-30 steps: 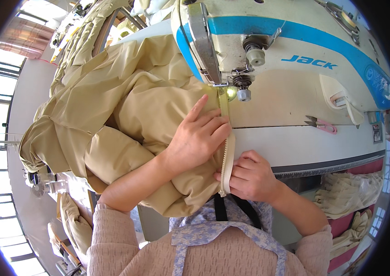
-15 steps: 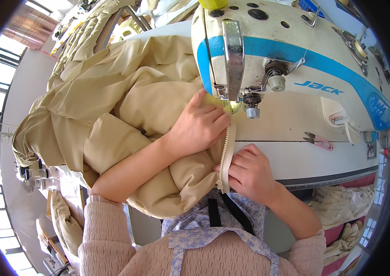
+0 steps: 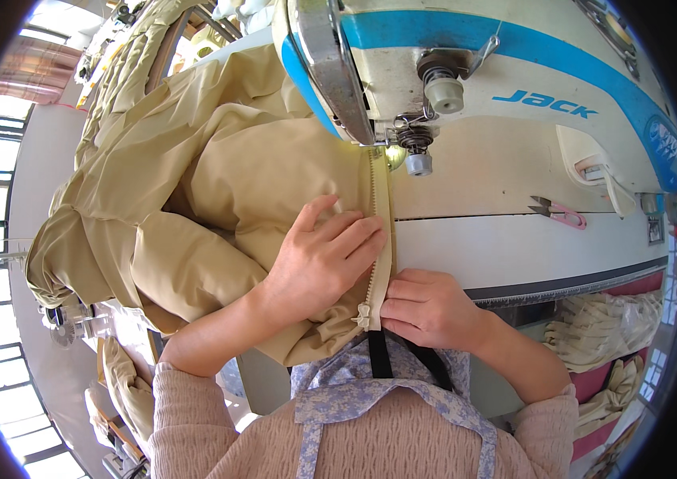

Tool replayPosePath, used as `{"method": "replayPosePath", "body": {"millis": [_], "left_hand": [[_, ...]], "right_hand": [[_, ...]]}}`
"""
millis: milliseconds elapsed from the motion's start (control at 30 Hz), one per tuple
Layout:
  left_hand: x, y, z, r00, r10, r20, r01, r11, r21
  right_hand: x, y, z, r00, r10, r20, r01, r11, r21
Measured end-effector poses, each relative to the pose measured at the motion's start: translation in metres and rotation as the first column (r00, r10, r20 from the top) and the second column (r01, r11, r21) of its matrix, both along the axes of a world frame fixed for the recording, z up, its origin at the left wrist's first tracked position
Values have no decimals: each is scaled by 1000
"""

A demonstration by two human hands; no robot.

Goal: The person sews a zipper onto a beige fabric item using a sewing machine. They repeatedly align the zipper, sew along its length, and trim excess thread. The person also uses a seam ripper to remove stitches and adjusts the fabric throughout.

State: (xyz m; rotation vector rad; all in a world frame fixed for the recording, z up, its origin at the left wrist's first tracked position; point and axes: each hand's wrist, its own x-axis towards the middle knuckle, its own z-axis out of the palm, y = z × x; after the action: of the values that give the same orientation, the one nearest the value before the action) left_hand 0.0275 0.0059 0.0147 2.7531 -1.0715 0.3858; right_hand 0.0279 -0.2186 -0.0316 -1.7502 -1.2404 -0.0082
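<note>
A large beige padded garment (image 3: 274, 160) lies bunched on the sewing machine's bed, mostly to the left. Along its right edge runs a pale zipper (image 3: 373, 275) with a slider near its lower end. The zipper's far end goes up beneath the head of the sewing machine (image 3: 402, 72), where the needle area is mostly hidden. My left hand (image 3: 324, 254) bends over the garment, fingertips closed on the zipper midway along, little finger lifted and thumb out of sight. Closer to me, my right hand (image 3: 432, 310) pinches the zipper tape's outer edge beside the slider.
Pink-handled thread snips (image 3: 559, 211) rest on the machine table (image 3: 466, 247) to the right. A measuring strip (image 3: 570, 287) follows the table's front edge. Below it are bagged pale fabric pieces (image 3: 594, 331). More beige cloth (image 3: 127, 379) hangs at the lower left.
My left hand has drawn back toward me from near the needle area. The zipper stretches straighter and more exposed up to the machine. The view has shifted, placing the machine higher and further left.
</note>
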Motion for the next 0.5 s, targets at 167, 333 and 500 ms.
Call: {"method": "replayPosePath", "body": {"millis": [167,333,500], "left_hand": [[0,-1,2,999,37,-29,-36,999,39],[2,-2,0,999,39,-27,-39,999,26],[4,0,-2,1000,18,-11,-18,1000,-6]], "right_hand": [[0,1,0,1000,-1,5,1,1000,11],[2,1,-1,1000,25,1,-25,1000,-3],[2,2,6,1000,2,-15,-2,1000,-12]]}}
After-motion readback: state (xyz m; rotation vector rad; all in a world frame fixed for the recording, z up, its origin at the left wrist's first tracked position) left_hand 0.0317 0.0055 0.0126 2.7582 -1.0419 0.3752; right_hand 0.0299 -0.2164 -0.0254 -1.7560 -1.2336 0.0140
